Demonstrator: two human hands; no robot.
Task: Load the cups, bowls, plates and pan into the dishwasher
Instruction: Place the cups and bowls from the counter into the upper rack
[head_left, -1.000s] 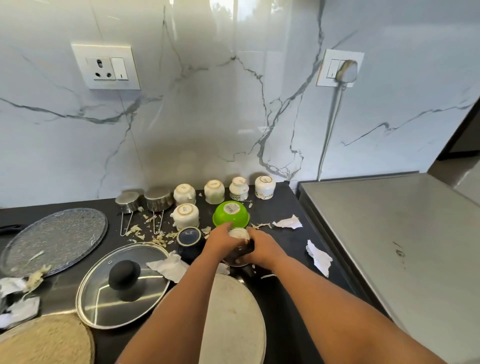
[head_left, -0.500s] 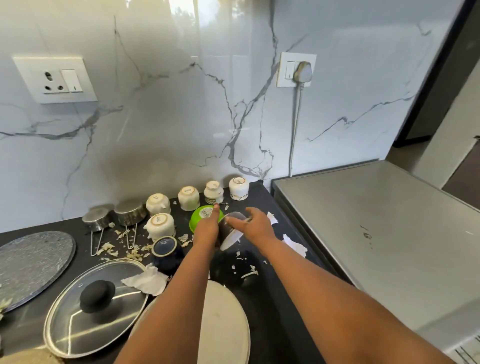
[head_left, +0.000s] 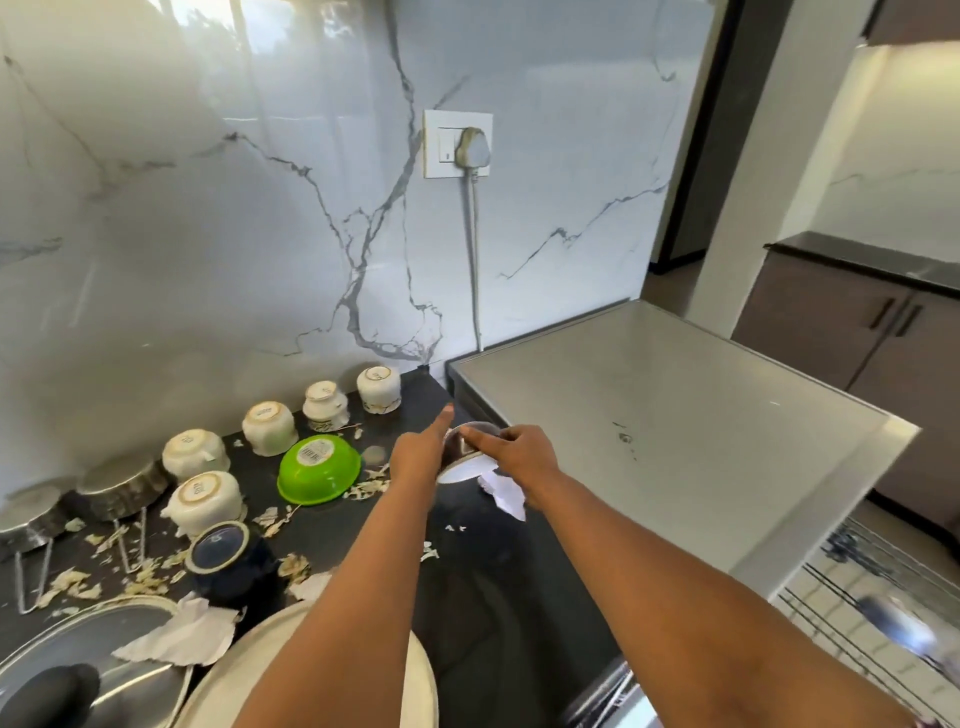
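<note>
Currently both hands, left hand (head_left: 418, 457) and right hand (head_left: 519, 457), are holding a tilted dark cup (head_left: 462, 449) mid-frame. Gripped loosely, it is risking slipping onto the counter (head_left: 483, 551).

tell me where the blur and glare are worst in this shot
Head view: motion blur is heaviest at the lower right, where the dishwasher rack smears into streaks; window glare washes the marble wall at the upper left; wide-angle distortion bends the steel countertop; the dark cup between left hand and right hand is soft.
</note>
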